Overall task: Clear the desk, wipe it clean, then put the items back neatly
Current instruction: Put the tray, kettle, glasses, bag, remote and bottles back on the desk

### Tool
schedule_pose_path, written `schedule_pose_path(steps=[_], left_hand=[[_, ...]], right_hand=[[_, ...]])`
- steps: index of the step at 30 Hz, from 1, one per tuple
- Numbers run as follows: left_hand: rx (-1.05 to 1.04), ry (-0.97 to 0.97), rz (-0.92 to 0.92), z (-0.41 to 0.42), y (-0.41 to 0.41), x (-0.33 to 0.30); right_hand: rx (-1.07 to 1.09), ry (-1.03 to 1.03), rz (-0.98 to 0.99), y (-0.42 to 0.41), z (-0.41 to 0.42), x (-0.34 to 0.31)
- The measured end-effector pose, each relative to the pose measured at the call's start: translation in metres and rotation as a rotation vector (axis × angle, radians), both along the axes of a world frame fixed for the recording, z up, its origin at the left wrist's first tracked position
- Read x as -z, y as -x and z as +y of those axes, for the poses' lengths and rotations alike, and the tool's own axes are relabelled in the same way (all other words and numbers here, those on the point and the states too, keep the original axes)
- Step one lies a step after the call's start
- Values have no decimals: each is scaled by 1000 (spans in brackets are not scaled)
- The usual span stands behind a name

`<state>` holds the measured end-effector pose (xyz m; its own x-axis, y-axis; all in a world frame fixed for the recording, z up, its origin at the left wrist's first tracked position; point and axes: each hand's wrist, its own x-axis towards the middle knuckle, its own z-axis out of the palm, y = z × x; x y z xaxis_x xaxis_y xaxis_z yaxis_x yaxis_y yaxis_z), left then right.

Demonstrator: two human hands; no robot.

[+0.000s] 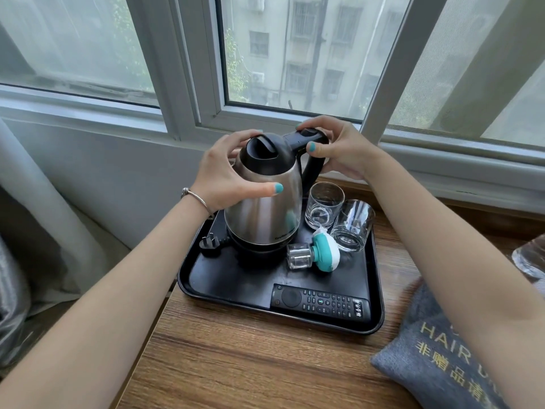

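A steel electric kettle (265, 208) with a black lid stands on its base in a black tray (230, 278) on the wooden desk (250, 358). My left hand (227, 169) cups the kettle's left side, thumb across the steel body. My right hand (336, 146) grips the top of the black handle, thumb on its near side. In the tray also lie two empty glasses (324, 202) (352, 224), a teal-and-white plug-in device with a small clear bottle (315, 253), a black remote control (320, 302) along the front edge, and the kettle's plug (210, 242).
A grey fabric pouch (436, 358) with gold lettering lies on the desk at the right, a clear plastic-wrapped item (530, 258) beyond it. The window sill (442, 160) runs right behind the tray. A grey curtain (35, 231) hangs at the left, past the desk's edge.
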<state>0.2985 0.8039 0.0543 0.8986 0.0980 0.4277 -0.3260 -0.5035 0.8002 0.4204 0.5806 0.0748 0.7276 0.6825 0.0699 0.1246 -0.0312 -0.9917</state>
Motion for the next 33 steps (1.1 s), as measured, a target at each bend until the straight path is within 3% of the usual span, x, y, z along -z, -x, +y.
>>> schedule_pose_path(steps=[13, 21, 26, 30, 33], left_hand=[[25, 7, 64, 0, 0, 4], [23, -80, 194, -1, 15, -3], [-238, -511, -84, -14, 37, -7], [-149, -672, -358, -27, 45, 3], [-2, -630, -416, -42, 51, 17]], right_hand=[[54, -2, 65, 5, 3, 4], [326, 240, -226, 30, 1, -9], [558, 512, -302, 69, -23, 10], [667, 676, -257, 108, -42, 33], [671, 783, -276, 140, -45, 45]])
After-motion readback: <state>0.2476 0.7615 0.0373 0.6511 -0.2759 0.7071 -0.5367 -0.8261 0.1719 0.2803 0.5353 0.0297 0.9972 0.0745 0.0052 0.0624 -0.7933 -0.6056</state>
